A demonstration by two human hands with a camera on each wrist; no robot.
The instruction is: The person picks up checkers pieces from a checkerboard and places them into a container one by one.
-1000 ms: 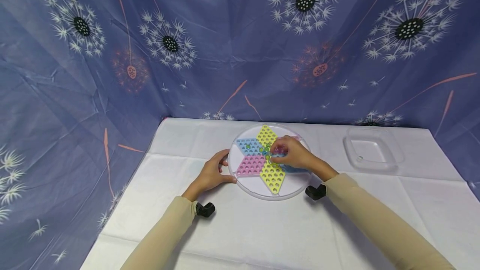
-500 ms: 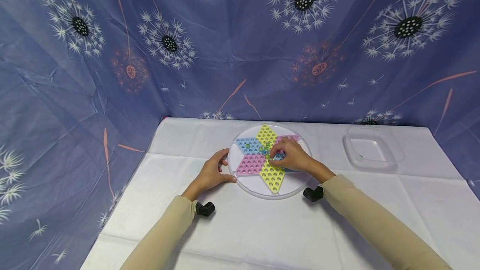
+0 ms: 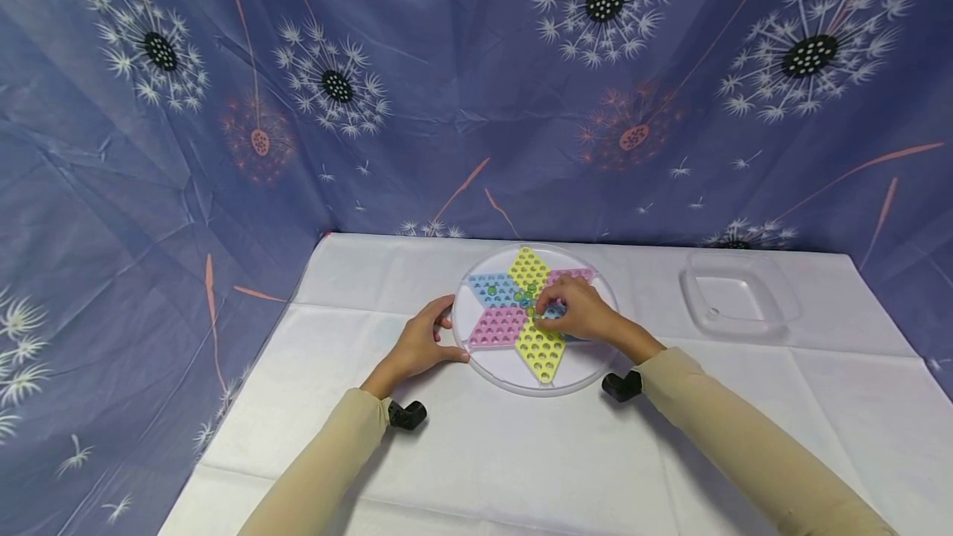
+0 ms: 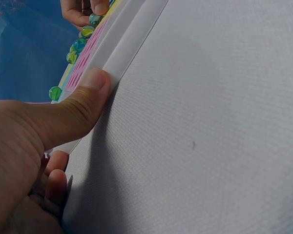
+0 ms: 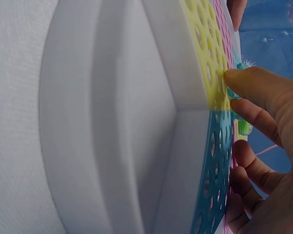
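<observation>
A round white Chinese checkers board (image 3: 495, 365) with a yellow, pink and blue star of holes lies on the table. My left hand (image 3: 419, 346) grips its left rim; in the left wrist view the thumb (image 4: 92, 92) presses on the edge and the other fingers curl by its side. Over the star's middle, my right hand (image 3: 584, 310) pinches a bluish-green marble (image 4: 94, 19) between thumb and index finger, low at the holes. Several glass marbles (image 4: 78, 45) sit around the centre. One green marble (image 3: 492, 291) rests apart in the blue point. The right hand covers part of the star's right side.
A clear plastic container (image 3: 733, 304) stands on the right of the table, with a small round thing, perhaps a marble, in its near left corner. White cloth (image 3: 521, 461) covers the table. A blue dandelion-print curtain (image 3: 462, 89) hangs behind and at the left.
My right hand has shifted slightly left and toward me over the centre, then stayed nearly still. The left hand keeps its place on the rim.
</observation>
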